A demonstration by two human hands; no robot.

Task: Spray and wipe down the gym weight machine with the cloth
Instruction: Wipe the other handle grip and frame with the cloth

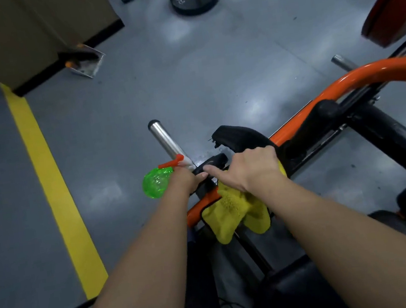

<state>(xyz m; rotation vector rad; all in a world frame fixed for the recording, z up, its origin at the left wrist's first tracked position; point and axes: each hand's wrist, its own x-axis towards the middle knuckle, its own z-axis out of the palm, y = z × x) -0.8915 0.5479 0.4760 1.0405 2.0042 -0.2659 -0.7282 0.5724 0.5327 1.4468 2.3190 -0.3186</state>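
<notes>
Your yellow cloth (pixel 233 209) sits bunched under your right hand (pixel 256 167), whose fingers curl over it and press it onto a black part of the weight machine (pixel 368 75). Most of the cloth hangs loose below your wrist, and your forefinger points straight out toward the other hand. Just left of that grip, your left hand (pixel 187 182) is wrapped round the neck of the green spray bottle (pixel 155 184). The bottle juts out on the hand's far side with its orange trigger on top. Droplets glint on the black surface just beyond both hands, beside the chrome peg (pixel 164 139). Spraying here looks done and wiping barely begun. The machine's long orange frame, to the right of your grip, appears left to do.
</notes>
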